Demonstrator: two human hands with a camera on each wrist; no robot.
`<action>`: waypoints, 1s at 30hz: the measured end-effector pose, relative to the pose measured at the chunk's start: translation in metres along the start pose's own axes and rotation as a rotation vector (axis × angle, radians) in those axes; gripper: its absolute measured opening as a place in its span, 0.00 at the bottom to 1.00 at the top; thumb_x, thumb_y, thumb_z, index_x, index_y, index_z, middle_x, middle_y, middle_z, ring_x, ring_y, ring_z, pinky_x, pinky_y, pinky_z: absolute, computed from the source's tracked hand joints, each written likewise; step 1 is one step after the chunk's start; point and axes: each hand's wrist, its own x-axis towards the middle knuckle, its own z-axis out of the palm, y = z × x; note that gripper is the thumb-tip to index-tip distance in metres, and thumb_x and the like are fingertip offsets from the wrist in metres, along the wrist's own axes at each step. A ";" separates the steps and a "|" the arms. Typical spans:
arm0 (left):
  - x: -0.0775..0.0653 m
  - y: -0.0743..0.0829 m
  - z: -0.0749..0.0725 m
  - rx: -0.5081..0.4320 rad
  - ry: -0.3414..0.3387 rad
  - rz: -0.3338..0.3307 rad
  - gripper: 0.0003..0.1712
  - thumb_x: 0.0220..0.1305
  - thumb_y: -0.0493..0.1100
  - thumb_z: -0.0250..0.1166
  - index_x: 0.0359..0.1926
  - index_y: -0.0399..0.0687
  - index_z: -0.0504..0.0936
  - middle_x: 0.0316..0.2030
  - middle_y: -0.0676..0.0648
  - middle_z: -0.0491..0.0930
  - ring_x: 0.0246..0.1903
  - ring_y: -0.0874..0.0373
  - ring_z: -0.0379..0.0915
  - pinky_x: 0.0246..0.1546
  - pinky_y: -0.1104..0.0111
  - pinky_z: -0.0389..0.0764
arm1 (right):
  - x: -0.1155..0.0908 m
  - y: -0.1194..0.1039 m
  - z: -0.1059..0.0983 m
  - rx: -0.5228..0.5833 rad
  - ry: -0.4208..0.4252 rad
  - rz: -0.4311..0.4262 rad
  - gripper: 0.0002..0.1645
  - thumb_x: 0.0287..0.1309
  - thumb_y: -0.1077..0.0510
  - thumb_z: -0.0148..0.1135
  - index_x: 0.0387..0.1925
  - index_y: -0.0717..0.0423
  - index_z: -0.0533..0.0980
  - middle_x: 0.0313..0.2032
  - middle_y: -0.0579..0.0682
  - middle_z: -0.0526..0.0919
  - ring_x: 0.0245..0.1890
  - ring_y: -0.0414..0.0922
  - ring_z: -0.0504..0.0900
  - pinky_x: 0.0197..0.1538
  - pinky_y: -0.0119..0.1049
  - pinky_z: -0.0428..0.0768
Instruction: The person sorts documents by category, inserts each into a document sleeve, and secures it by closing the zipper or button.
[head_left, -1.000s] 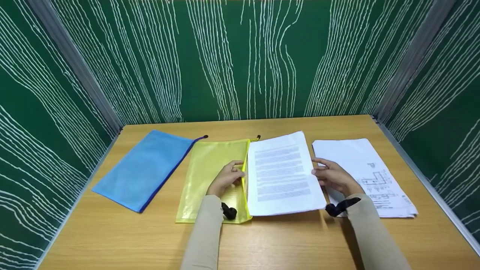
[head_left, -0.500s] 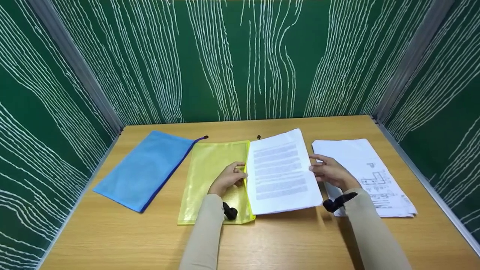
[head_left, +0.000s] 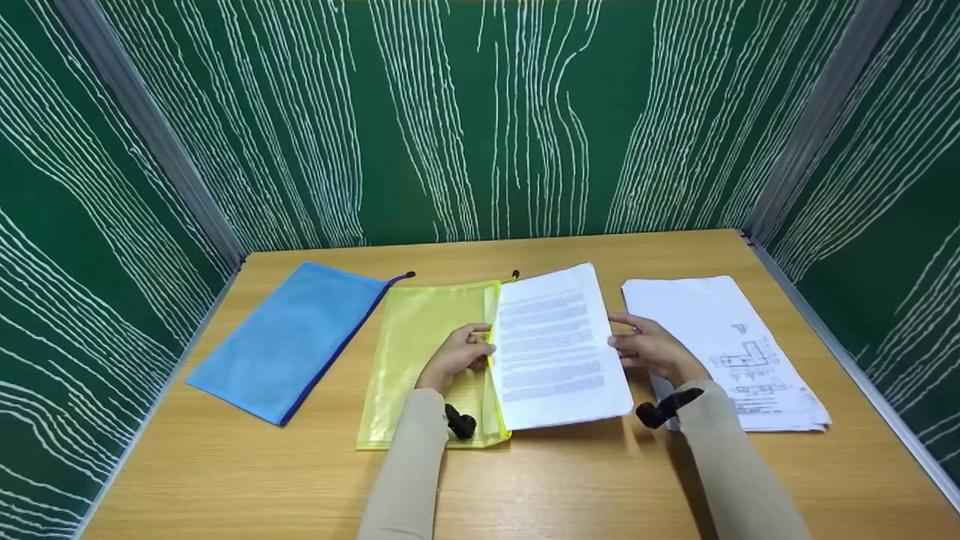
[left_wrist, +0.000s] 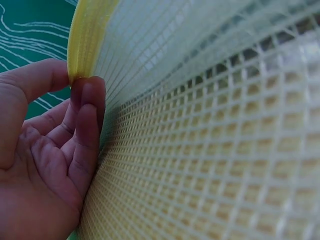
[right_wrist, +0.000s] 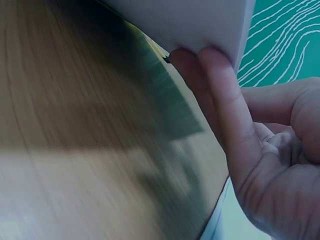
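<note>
A yellow mesh zipper pouch lies on the table with its mouth facing right. My left hand pinches the zipper edge of that mouth between thumb and fingers; the left wrist view shows the yellow zipper at the fingertips. A stack of printed paper is partly inside the pouch, its left strip showing through the mesh. My right hand grips the stack's right edge, thumb on top and fingers beneath. In the right wrist view the fingers press the underside of the paper, which is raised off the table.
A blue zipper pouch lies at an angle on the left of the wooden table. Another stack of paper with drawings lies on the right, partly under my right hand. Green panels with white lines enclose the table's back and sides.
My right hand has moved left with the paper stack, and its left strip has slid into the yellow pouch. My left hand keeps its pinch on the pouch edge, nearly in place.
</note>
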 end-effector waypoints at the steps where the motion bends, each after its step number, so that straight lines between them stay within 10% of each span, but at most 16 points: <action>1: 0.000 0.000 0.000 0.002 0.000 0.000 0.32 0.61 0.37 0.62 0.66 0.41 0.66 0.26 0.53 0.72 0.24 0.60 0.70 0.29 0.70 0.74 | 0.001 0.000 0.001 0.002 0.009 0.008 0.44 0.66 0.61 0.56 0.75 0.59 0.45 0.40 0.47 0.82 0.38 0.41 0.85 0.41 0.34 0.84; 30: 0.003 0.001 0.003 -0.039 -0.006 -0.030 0.33 0.61 0.36 0.63 0.67 0.42 0.67 0.29 0.52 0.77 0.26 0.60 0.75 0.30 0.70 0.78 | 0.017 0.009 0.028 0.155 0.017 0.050 0.41 0.65 0.68 0.53 0.74 0.59 0.48 0.44 0.48 0.83 0.43 0.44 0.85 0.46 0.36 0.83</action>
